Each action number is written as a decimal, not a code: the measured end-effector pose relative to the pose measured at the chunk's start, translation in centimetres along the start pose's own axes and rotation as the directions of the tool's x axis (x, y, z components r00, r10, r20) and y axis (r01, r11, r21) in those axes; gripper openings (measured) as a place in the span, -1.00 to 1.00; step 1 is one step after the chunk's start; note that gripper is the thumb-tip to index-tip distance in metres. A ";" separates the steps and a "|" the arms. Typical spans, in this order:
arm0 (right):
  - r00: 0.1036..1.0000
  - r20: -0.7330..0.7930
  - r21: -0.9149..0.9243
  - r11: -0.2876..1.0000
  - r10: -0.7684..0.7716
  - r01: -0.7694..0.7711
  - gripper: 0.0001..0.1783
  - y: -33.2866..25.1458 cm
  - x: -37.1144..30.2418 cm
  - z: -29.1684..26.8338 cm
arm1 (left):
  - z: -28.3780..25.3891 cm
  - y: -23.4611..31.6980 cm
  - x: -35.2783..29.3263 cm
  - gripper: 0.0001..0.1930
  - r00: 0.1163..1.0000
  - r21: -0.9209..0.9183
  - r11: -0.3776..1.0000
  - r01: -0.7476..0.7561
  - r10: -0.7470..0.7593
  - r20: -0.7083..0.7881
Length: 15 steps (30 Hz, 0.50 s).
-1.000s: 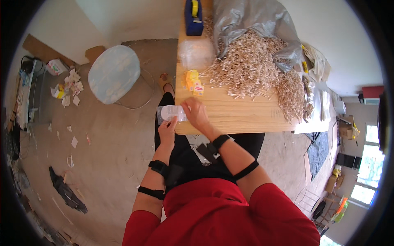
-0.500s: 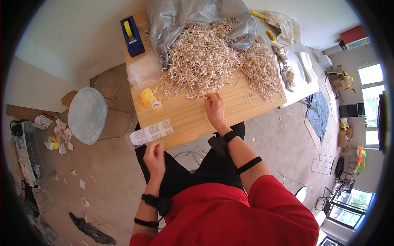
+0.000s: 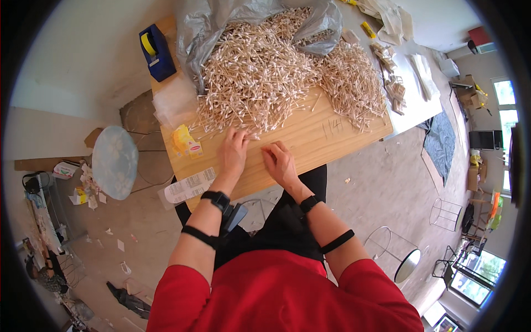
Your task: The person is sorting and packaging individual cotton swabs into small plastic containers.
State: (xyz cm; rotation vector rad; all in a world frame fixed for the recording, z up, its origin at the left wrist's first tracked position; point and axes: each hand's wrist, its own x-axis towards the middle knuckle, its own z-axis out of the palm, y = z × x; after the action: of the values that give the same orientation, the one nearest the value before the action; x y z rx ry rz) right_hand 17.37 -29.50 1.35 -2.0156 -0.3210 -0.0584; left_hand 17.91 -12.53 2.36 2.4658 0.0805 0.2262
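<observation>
Swabs: large loose heap, upper centre of the frame, lying on the table; a smaller heap adjoins at its right.

Left hand: centre of the frame, at the lower edge of the large heap; fingers bent, tips down among the nearest swabs; whether any swab is gripped cannot be told.

Right hand: just right of the left hand, apart from it, over the wood; fingers curled, thumb close to the fingertips; whether anything lies between them cannot be told.

Grey bag: top of the frame, crumpled, around the upper side of the large heap.

Tape dispenser: upper left, blue, with a yellow roll.

Clear bags: below the dispenser, flat.

Yellow packets: left of the left hand, grouped.

Printed strip: white, rounded at one end, at the table's lower-left corner.

Stool: left of the frame, pale blue seat.
</observation>
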 end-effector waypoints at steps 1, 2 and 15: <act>1.000 0.010 -0.007 1.000 0.006 -0.006 -0.85 0.5 0.2 -0.1 | -0.5 -0.2 -0.8 -0.82 1.000 0.005 1.000 -0.009 0.009 0.008; 1.000 0.022 -0.013 1.000 0.012 -0.011 -0.84 0.9 0.2 0.0 | -1.0 -0.4 -1.6 -0.82 1.000 0.009 1.000 -0.009 0.009 0.017; 0.967 0.211 -0.153 0.973 -0.139 0.173 -0.85 -0.1 3.0 0.7 | -3.4 -0.6 -5.0 -0.92 0.998 0.095 0.995 0.042 -0.036 -0.059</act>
State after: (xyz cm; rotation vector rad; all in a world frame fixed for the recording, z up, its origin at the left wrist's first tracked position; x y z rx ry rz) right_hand 20.19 -28.20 1.70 -2.1670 -0.6221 0.0185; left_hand 12.40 -10.59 3.94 2.5510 0.1675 0.2821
